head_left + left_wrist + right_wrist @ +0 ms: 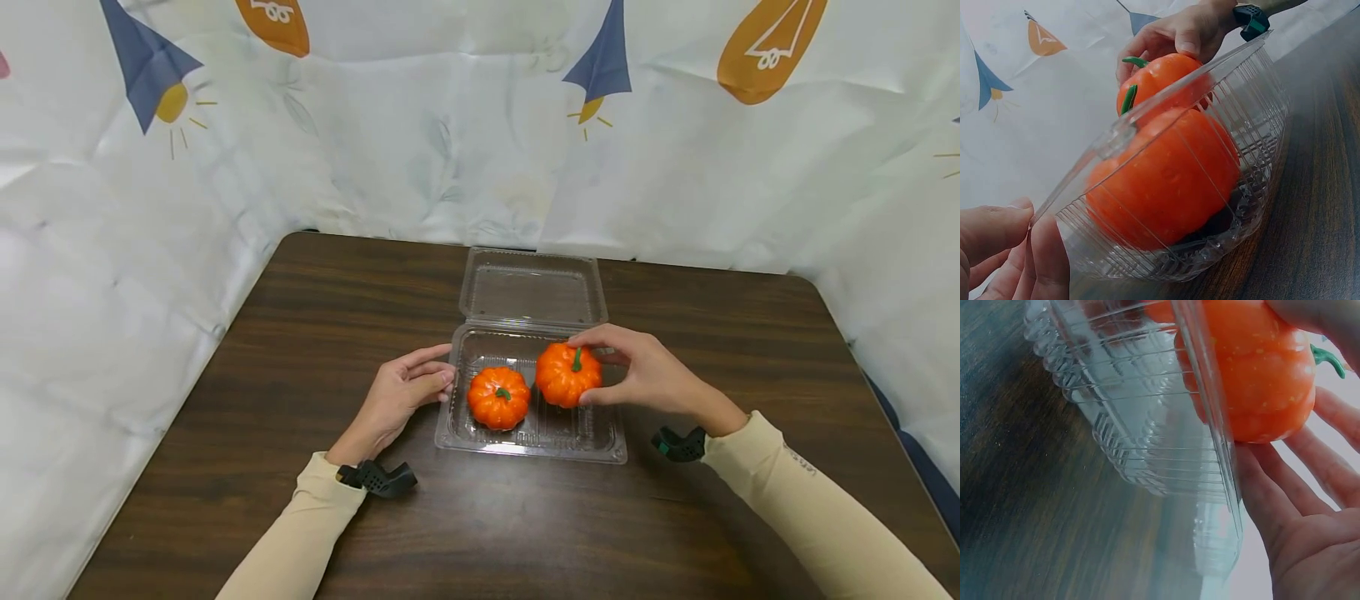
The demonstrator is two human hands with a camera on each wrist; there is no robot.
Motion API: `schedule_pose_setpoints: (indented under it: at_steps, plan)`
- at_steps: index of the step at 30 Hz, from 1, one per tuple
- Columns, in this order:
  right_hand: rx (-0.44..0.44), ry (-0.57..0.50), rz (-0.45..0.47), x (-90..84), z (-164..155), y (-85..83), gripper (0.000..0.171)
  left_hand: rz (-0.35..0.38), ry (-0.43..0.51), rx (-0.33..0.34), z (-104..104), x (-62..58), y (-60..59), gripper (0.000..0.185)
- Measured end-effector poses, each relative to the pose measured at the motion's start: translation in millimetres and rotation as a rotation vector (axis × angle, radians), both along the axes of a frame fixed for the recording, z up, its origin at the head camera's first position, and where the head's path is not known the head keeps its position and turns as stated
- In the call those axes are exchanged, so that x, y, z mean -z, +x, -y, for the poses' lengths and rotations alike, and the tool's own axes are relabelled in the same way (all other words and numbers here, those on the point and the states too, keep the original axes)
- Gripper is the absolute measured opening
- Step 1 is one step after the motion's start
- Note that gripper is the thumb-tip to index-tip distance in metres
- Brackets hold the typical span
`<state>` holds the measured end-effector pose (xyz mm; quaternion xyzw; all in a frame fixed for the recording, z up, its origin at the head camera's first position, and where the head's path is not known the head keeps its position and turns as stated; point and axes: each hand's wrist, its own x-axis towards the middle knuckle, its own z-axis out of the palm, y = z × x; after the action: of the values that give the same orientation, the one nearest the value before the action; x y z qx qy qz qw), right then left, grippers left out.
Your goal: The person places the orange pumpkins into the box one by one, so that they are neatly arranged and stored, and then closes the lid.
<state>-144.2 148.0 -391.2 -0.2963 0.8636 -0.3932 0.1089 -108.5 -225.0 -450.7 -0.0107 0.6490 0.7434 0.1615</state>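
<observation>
Orange pumpkin (567,375) clasped in right hand (651,374) fingers over clear clamshell (531,442), left hand (401,397) fingers relaxed against its edge

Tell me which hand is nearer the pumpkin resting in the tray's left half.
Left. The left hand touches the tray edge right beside that pumpkin; the right hand grips the other pumpkin farther right.

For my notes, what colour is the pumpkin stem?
Green, on the orange pumpkin; clearest in the head view.
</observation>
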Motion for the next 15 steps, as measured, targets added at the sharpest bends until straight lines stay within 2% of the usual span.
schedule_pose_setpoints:
  at_steps: [8,15]
  plan:
    - [-0.041,0.023,-0.011,-0.3,3.7,-3.2,0.066,0.005,0.005,-0.004,-0.6,-0.2,0.1,0.052]
    - [-0.1,0.065,0.029,-3.8,6.9,-7.9,0.066,-0.006,-0.019,-0.001,0.0,0.5,-0.3,0.052]
